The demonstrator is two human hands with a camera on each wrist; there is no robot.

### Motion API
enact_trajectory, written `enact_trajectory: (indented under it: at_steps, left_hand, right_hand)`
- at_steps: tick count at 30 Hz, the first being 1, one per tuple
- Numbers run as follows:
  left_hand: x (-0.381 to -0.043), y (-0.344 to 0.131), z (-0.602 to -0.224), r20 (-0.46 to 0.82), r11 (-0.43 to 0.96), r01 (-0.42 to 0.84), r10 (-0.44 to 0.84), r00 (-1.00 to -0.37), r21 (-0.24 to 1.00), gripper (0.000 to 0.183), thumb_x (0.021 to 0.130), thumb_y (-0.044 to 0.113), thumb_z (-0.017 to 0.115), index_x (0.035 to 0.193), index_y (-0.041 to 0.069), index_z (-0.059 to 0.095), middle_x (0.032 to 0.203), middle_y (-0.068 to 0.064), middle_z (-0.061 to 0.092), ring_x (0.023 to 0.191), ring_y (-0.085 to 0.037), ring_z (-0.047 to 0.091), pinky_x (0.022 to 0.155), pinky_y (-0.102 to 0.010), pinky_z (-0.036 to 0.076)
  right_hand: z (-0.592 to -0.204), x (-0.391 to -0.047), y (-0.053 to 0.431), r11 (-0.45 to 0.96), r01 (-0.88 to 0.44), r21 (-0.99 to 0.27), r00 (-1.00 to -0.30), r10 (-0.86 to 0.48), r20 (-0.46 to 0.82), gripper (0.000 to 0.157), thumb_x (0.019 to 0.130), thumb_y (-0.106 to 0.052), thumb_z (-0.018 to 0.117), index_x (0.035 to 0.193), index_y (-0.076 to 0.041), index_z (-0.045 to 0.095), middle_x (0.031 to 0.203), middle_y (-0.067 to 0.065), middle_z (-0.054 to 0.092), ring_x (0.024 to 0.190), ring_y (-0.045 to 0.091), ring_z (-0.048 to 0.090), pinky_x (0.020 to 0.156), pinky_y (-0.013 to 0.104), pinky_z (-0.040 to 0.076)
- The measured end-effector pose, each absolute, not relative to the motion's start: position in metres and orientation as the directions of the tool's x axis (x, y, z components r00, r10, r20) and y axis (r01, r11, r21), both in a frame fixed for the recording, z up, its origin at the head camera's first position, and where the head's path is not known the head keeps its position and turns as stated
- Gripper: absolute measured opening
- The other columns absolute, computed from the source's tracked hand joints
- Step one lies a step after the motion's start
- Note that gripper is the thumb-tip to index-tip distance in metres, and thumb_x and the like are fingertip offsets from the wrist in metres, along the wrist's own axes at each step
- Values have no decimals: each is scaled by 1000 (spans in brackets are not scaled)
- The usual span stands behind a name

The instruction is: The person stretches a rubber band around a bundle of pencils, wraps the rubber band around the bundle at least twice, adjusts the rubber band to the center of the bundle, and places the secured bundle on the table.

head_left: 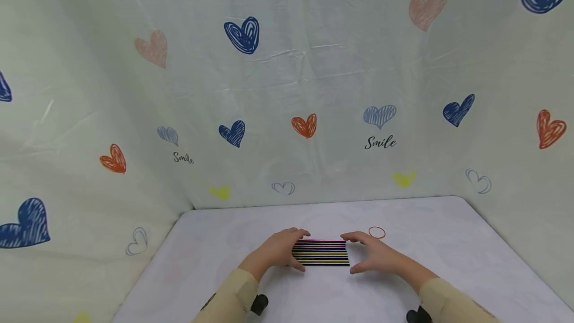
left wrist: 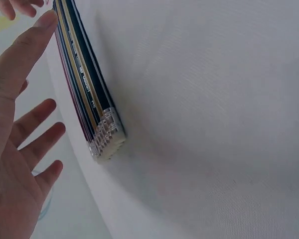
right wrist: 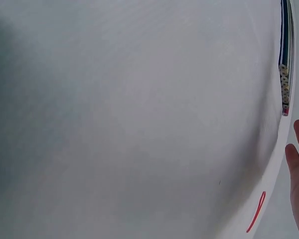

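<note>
Several pencils [head_left: 323, 253] lie side by side in a flat row on the white table, mostly dark with some yellow-striped ones and a pinkish-red one at the far edge. White erasers in metal ferrules [left wrist: 108, 132] mark their left ends in the left wrist view. My left hand [head_left: 283, 249] is spread around that end, thumb on the near side, fingers toward the far side. Beyond the flat, unsharpened right ends [right wrist: 284, 84], my right hand [head_left: 374, 255] is held with thumb and fingers apart, nothing between them.
A thin red loop, like a rubber band [head_left: 384, 234], lies on the table [head_left: 233, 243] behind my right hand. A pale curtain [head_left: 269, 83] printed with hearts and "Smile" stands around the table's back and sides.
</note>
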State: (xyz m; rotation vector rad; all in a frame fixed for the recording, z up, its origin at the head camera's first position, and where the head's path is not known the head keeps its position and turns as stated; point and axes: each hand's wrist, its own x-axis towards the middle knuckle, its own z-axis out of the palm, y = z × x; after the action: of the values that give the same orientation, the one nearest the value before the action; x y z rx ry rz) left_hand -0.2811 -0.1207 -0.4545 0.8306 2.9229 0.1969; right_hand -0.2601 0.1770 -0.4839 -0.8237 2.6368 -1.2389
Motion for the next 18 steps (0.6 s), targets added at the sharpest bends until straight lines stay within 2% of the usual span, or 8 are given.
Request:
enact_trajectory:
  at_steps: [4, 8, 12, 18]
  left_hand:
    - [-290, -117, -458, -50, 846, 506, 520, -853, 171, 79, 62, 50, 89, 128, 25, 55, 108, 8, 60, 100, -11, 56, 96, -34, 43]
    - [-297, -115, -460, -58, 835, 512, 532, -844, 202, 77, 61, 50, 90, 126, 25, 56, 109, 8, 59, 103, -11, 52, 96, -34, 42]
    - [-305, -113, -465, -86, 821, 513, 546, -833, 251, 77, 62, 48, 91, 126, 23, 56, 109, 9, 57, 104, -11, 50, 94, -31, 43]
    - [-311, -113, -478, -93, 841, 500, 526, -845, 207, 77, 60, 50, 91, 125, 26, 55, 106, 11, 50, 100, -9, 45, 91, -29, 42]
  right_hand:
    - [-488, -271, 166, 507, -390, -769, -857, -506, 101, 80, 67, -27, 90, 136, -10, 53, 135, 7, 54, 129, 38, 43, 105, 58, 30]
    - [-493, -282, 156, 500, -366, -785, -863, -498, 85, 77, 66, -25, 91, 132, -10, 54, 131, 6, 56, 126, 36, 45, 106, 57, 30]
    - [-498, -291, 145, 486, -349, -801, -856, -514, 62, 75, 66, -22, 91, 129, -9, 54, 125, 5, 57, 113, 28, 51, 98, 51, 38]
    - [-504, -299, 136, 496, -359, -791, -839, -542, 41, 76, 65, -24, 91, 129, -8, 53, 121, 3, 57, 106, 22, 51, 90, 43, 43]
